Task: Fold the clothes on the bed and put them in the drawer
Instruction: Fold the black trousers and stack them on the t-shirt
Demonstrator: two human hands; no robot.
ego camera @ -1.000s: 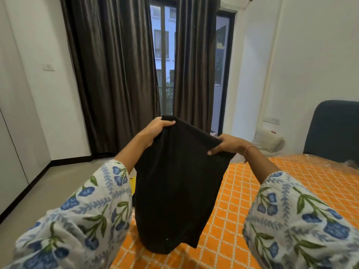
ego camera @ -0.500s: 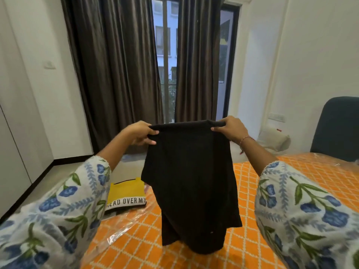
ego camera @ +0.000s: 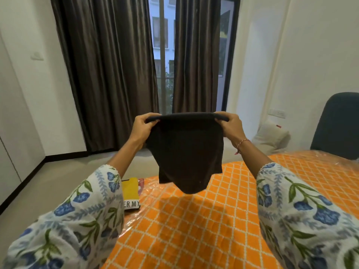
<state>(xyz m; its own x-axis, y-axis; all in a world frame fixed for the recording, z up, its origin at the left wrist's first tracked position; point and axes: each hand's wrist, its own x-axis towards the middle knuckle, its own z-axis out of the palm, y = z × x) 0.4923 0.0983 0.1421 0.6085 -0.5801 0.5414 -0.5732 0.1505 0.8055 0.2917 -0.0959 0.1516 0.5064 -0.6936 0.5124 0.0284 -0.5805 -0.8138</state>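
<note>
A black garment (ego camera: 187, 150) hangs in the air above the bed (ego camera: 204, 220), which has an orange cover with a white lattice pattern. My left hand (ego camera: 142, 127) grips its top left corner and my right hand (ego camera: 232, 126) grips its top right corner, so the top edge is stretched level between them. Its lower end hangs clear of the bed. A folded yellow garment (ego camera: 131, 193) with white lettering on a black band lies at the bed's left edge. No drawer is in view.
Dark curtains (ego camera: 108, 70) frame a glass door straight ahead. A dark chair back (ego camera: 338, 125) stands at the far right behind the bed, with a beige cushion (ego camera: 272, 137) against the wall. White wardrobe doors (ego camera: 13, 113) line the left side, beside bare floor.
Both hands have raised the black garment and pulled its top edge straight and level. Its lower end has lifted off the bed. The view has swung right, showing more of the bed.
</note>
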